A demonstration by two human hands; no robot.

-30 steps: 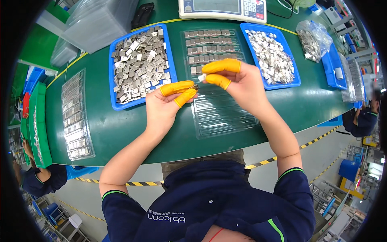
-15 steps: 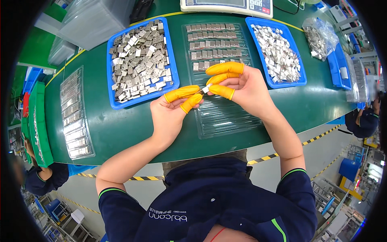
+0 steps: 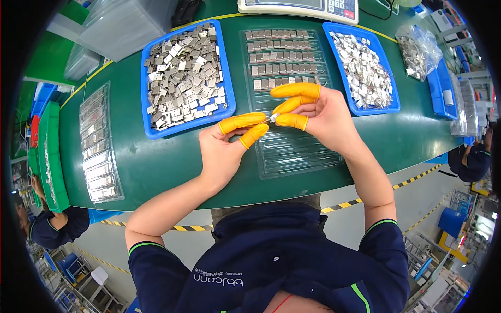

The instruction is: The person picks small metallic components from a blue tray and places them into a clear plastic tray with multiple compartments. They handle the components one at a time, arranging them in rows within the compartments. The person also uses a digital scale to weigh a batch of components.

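Note:
My left hand (image 3: 225,148) and my right hand (image 3: 324,115), both with yellow finger cots, meet over the clear plastic tray (image 3: 297,159). Between their fingertips is a small white-and-metal connector piece (image 3: 273,118), pinched from both sides; the fingers hide most of it. Rows of metal connector pieces (image 3: 282,56) fill the far part of the tray, while the near grooves below my hands show bare plastic. To the left is a blue bin (image 3: 147,112) of loose metal connector shells (image 3: 182,78). At the right, another blue bin (image 3: 394,101) holds small white connector parts (image 3: 362,70).
A second clear tray (image 3: 100,151) with parts lies at the left. Stacked clear boxes (image 3: 125,26) and a scale (image 3: 308,8) stand at the back. A plastic bag of parts (image 3: 415,55) and a blue tray (image 3: 441,91) sit far right. Co-workers (image 3: 60,227) are at both sides.
The two hands have shifted slightly right, and the left fingertips now cover more of the connector piece. The view has moved a little as well.

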